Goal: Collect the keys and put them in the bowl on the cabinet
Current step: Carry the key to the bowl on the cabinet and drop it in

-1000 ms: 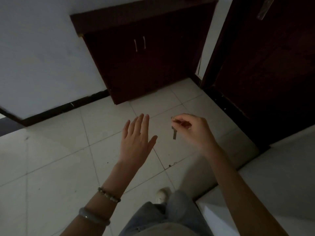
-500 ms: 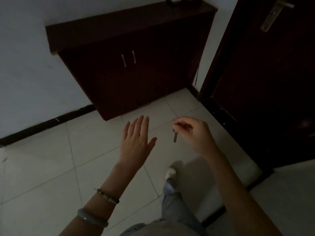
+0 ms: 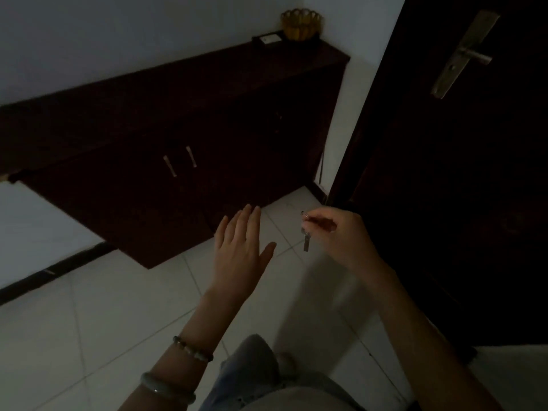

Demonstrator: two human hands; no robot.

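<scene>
A silver key (image 3: 306, 241) hangs from a small ring pinched between the fingertips of my right hand (image 3: 341, 235), above the tiled floor. My left hand (image 3: 241, 247) is held flat beside it, fingers apart, holding nothing. An amber bowl (image 3: 301, 24) with a scalloped rim stands at the far right end of the dark wooden cabinet (image 3: 184, 93), against the wall, well beyond both hands.
A small dark box with a white label (image 3: 267, 40) sits left of the bowl. A dark door (image 3: 462, 161) with a metal handle (image 3: 465, 56) fills the right side. The cabinet front has two metal pulls (image 3: 180, 161). My leg and shoe (image 3: 261, 366) are below.
The view has tilted up and closer to the cabinet, so the bowl and the cabinet top now show. Both hands hold the same pose, the key still hanging from my right fingers.
</scene>
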